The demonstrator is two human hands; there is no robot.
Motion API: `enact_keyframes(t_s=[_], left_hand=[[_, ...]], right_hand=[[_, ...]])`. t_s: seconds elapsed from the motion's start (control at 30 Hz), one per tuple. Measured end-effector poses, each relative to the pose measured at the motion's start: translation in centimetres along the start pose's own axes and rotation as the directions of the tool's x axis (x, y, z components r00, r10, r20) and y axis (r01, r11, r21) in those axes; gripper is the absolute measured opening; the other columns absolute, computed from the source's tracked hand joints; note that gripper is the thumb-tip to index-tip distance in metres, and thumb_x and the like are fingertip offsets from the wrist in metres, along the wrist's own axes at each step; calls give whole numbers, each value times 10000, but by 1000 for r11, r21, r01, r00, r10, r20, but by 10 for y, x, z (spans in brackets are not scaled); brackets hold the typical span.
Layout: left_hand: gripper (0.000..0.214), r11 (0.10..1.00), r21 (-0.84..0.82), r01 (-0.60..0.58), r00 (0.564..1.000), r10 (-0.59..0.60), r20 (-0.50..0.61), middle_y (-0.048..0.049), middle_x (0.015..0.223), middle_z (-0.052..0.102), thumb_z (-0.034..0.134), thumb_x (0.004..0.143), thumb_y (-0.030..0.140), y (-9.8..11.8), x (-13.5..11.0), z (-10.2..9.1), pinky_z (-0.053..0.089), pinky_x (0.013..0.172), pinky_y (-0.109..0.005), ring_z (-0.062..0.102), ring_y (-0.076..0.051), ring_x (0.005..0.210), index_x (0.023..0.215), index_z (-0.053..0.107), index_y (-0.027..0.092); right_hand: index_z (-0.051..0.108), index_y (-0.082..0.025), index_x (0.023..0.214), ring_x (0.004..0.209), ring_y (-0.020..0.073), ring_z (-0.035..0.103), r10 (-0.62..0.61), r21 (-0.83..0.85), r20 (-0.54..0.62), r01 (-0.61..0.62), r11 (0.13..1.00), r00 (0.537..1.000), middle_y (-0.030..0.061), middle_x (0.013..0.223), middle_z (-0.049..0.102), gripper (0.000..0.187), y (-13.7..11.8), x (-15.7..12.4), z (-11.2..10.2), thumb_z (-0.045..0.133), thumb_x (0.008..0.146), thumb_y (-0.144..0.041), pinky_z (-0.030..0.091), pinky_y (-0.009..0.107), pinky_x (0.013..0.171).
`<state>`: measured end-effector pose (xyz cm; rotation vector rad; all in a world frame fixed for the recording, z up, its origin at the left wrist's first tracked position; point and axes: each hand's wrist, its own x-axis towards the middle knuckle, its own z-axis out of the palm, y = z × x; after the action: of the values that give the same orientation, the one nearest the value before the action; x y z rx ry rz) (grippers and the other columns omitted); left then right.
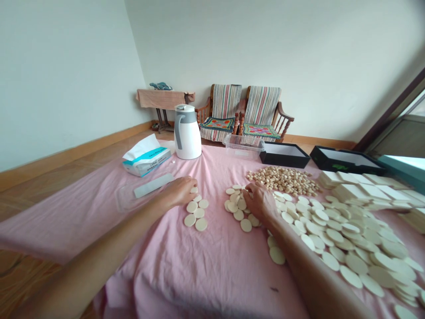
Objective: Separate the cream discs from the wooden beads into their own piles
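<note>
Cream-coloured round flat discs lie on a pink cloth [159, 274] in three groups. My left hand [181, 190] rests at the top of a small group of discs [195, 212], its fingertips on the farthest disc. My right hand [260, 201] is over a second small group [237, 206], with its fingers reaching down among the discs. A wide spread of many discs [345, 243] fills the cloth to the right of my right forearm. Whether either hand grips a disc is hidden by the fingers.
A heap of small beige pieces [283, 180] lies beyond my right hand. White rectangular blocks [365, 188], black boxes [284, 155], a transparent tub [244, 146], a white jug [187, 133], a tissue pack [146, 155] and a transparent tray [133, 197] stand around the cloth.
</note>
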<state>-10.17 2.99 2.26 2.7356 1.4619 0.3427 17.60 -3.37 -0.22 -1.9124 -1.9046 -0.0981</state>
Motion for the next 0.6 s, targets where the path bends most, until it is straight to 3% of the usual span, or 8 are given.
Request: enact_keyframes(t_s=[0.13,0.3,0.47,0.6], left_hand=[[108,1000,-21,7,999,-7,31,-48,788,661,581,749,249,-5,0,2,412,616,-244,609,-174,710,796,654,185],[274,995,-64,-75,994,80,77,-60,906,690,533,687,93,-1,8,0,437,713,-252,628,-193,832,900,682,179],[279,995,19,-99,979,94,182,-54,923,674,562,631,68,-4,14,0,434,730,-251,618,-203,869,861,671,181],[222,993,75,-93,986,81,149,-68,876,662,569,644,102,0,17,-2,429,676,-262,615,-209,806,838,655,167]], right_hand=[[645,-190,872,809,183,560,1,8,-2,-1,1000,1000,72,895,624,240,0,1,0,454,898,-331,343,261,674],[644,-182,878,808,180,558,-4,14,-3,4,1000,1000,77,897,627,245,0,1,1,450,900,-331,345,258,673],[650,-180,882,814,178,560,-6,10,-1,6,1000,1000,77,910,629,242,0,-1,0,458,895,-326,349,258,696],[654,-175,893,812,180,562,1,9,4,-1,1000,1000,82,918,631,264,0,0,-1,444,903,-334,349,263,694]])
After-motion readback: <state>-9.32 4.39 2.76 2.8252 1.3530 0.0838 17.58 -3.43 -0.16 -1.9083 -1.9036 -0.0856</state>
